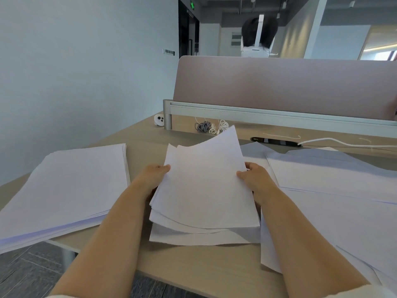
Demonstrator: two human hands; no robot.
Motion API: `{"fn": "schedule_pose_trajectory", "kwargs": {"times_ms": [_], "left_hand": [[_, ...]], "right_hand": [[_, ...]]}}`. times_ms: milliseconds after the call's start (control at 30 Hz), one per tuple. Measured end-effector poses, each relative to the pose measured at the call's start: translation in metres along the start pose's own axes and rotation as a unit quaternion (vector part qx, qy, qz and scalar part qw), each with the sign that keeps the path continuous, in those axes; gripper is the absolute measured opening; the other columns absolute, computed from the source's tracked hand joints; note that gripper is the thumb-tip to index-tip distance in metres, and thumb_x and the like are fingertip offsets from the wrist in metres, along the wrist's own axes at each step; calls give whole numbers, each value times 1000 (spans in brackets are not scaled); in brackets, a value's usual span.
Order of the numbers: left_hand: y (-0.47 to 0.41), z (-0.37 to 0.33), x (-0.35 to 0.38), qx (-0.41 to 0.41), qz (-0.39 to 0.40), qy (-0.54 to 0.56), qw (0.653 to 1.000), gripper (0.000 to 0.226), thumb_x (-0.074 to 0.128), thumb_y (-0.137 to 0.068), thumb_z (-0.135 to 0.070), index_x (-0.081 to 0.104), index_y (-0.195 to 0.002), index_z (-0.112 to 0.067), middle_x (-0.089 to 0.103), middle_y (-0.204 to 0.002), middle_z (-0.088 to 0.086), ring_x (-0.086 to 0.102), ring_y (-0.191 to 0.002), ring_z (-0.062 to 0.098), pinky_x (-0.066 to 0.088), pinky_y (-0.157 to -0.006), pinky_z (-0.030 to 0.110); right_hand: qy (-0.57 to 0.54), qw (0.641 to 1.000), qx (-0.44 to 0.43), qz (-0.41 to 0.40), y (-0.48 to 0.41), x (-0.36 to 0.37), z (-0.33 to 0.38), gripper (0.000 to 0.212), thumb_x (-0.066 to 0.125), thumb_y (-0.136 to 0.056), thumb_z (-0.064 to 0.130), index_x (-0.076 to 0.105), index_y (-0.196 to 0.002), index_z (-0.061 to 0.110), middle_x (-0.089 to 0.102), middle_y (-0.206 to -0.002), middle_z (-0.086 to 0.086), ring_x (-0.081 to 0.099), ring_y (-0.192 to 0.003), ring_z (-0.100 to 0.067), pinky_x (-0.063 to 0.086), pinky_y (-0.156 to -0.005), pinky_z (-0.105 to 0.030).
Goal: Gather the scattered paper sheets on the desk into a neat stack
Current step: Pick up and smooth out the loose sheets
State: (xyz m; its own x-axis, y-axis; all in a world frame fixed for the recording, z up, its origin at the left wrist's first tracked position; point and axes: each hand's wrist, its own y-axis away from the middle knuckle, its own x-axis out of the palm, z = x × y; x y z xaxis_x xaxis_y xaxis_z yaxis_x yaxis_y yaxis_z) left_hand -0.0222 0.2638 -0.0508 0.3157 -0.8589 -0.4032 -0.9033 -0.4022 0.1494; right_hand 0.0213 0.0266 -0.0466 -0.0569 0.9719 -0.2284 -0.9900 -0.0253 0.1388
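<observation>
Forearms reach up from the bottom of the frame to a loose bundle of white paper sheets (204, 190) held at centre, its near edge resting on the light wooden table (193, 267). The left hand (153, 177) clasps the bundle's left side and the right hand (254, 177) its right side, the fingers of each closed on the paper with thumbs on top. The sheets in the bundle are fanned and curled, their lower edges stepped and their far corners drooping, so they are not yet squared.

Paper like this is light, limp and slick sheet against sheet; it probably slides apart if pinched at one corner. Holding both long sides as now, then tapping the near edge on the table, looks like the surest way to align it.

At the lower left lies a thicker, fairly tidy stack of white sheets (64, 190), its near corner overhanging the table edge, which could tip if nudged. At the right, scattered white sheets (333, 201) overlap one another and run off the frame, still to be gathered.

Bare tabletop between the bundle and the left stack gives room for setting down. Farther back sit coiled grey and white cables (211, 126), a white cord (335, 142) and a small white controller (159, 120), all below a mauve partition panel (279, 87).
</observation>
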Motion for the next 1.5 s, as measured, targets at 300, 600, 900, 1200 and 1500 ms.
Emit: {"fn": "schedule_pose_trajectory", "kwargs": {"times_ms": [300,600,900,1200,1500], "left_hand": [[1,1,-2,-26,-18,57,998,29,47,-95,-28,56,-75,-8,57,-78,9,55,-79,28,46,-77,33],[0,1,-1,-13,1,155,988,32,55,-90,-45,57,-103,-16,60,-97,2,57,-93,23,46,-92,37],[7,-1,1,134,-9,124,983,25,51,-97,-21,63,-83,-4,63,-79,10,58,-67,23,49,-67,30],[6,0,-1,134,-19,174,975,20,55,-94,-23,65,-86,-7,65,-81,8,58,-70,23,46,-68,31],[7,1,4,130,-37,199,971,6,60,-90,-12,65,-91,-9,66,-80,3,59,-69,18,52,-59,23]], "right_hand": [[30,999,34,14,-6,-2,-4,28,41,-92,-3,55,-116,-4,58,-114,-26,56,-94,-34,49,-84,-42],[-22,997,-2,74,-2,-7,-6,22,44,-94,3,61,-107,11,65,-107,-14,63,-92,-31,52,-90,-46],[-84,993,-4,81,-3,-3,-7,45,52,-95,34,45,-136,16,57,-125,-2,60,-107,-25,54,-83,-38],[-147,987,-14,68,-6,-4,-8,23,48,-98,25,60,-105,8,67,-95,-6,63,-84,-21,52,-79,-36],[-59,997,-26,37,-10,0,-7,24,39,-97,11,54,-113,1,59,-107,-17,57,-90,-27,49,-78,-35]]}}
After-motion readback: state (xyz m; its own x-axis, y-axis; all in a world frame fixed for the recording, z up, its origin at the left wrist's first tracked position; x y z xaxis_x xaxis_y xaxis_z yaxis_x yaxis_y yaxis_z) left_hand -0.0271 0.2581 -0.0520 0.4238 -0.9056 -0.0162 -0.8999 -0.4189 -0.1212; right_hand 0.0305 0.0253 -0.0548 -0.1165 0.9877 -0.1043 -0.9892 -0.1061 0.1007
